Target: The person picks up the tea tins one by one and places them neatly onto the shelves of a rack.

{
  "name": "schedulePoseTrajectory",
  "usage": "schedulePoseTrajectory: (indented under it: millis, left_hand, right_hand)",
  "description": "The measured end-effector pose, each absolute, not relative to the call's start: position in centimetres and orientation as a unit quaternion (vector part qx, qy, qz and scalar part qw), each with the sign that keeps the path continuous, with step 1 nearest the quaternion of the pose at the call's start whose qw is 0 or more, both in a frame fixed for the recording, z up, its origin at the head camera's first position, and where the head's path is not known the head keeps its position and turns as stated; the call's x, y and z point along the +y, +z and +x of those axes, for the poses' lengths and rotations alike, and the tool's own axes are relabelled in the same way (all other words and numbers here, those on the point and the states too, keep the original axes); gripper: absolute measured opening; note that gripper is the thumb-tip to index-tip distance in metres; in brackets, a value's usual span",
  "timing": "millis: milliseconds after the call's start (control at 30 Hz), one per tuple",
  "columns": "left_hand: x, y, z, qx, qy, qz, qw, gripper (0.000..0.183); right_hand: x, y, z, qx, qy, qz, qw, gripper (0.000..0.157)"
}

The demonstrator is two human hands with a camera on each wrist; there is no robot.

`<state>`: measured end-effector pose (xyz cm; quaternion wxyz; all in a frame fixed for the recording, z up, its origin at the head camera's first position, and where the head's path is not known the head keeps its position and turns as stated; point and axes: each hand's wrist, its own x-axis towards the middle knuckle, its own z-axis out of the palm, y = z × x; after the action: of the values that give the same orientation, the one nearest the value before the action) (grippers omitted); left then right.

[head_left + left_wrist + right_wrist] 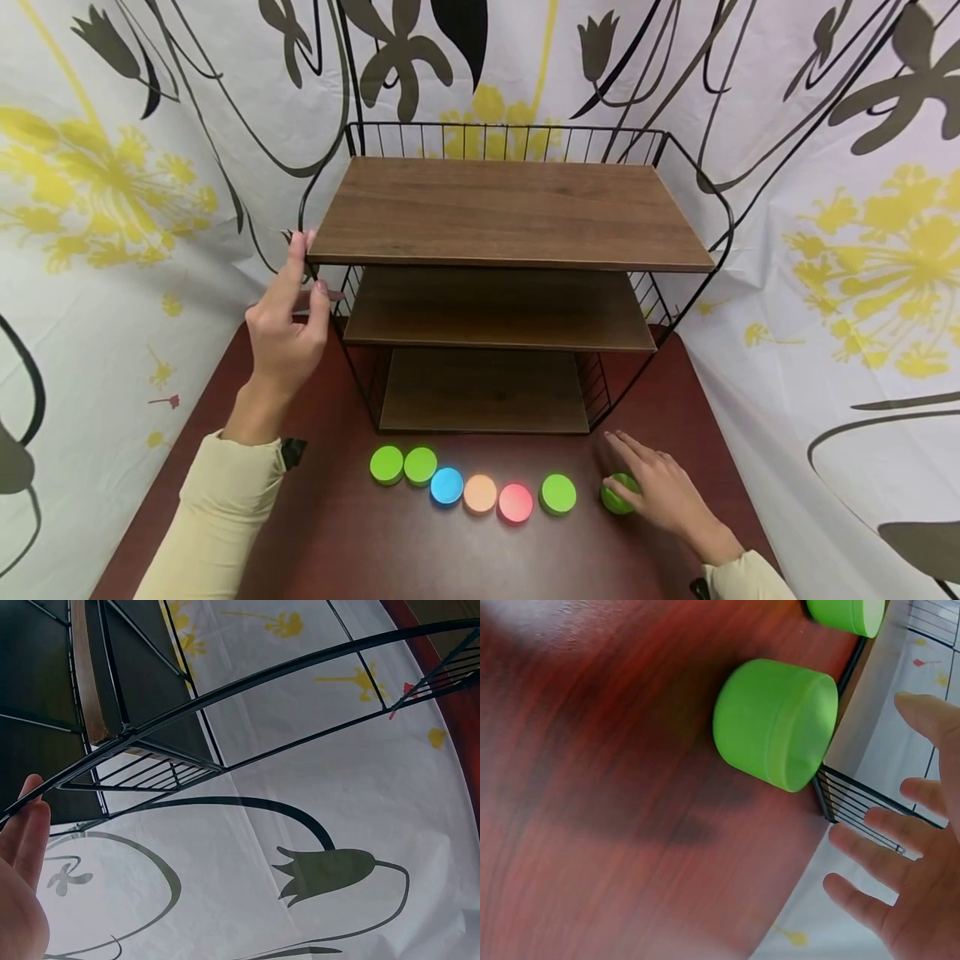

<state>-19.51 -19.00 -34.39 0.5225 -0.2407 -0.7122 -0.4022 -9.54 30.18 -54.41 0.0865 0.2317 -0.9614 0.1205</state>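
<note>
A rack (510,212) is stood at the back of a table (450,558), with a curtain (97,308) hung behind and on both sides. Before the rack, six jars (480,495) are lined up; a seventh jar (774,724) is set to their right, near the right hand (663,487). The left hand (283,333) is placed at the rack's left side.

- One rack (501,308)
- Three wooden shelves (510,212) in the rack
- In front of the rack, seven containers: four green containers (386,465), one blue container (447,486), one orange container (480,493), one pink container (516,502)
- One left hand (288,333) at the rack's left side
- One right hand (660,485) in front of the rack
</note>
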Motion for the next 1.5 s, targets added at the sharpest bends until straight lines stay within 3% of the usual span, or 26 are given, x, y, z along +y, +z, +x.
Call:
schedulePoseTrajectory:
  millis: [800, 1500]
  left_hand:
    - [-18.8, -34.8, -19.6, -0.713, -0.398, -0.256, 0.518, 0.057]
    - [-18.9, -34.5, -19.5, -0.714, -0.392, -0.25, 0.524, 0.059]
  right_hand:
    - [31.2, -56.8, -7.0, -0.934, 0.109, 0.315, 0.126, 0.074]
    - [31.5, -57.2, -6.9, -0.942, 0.062, 0.304, 0.126, 0.07]
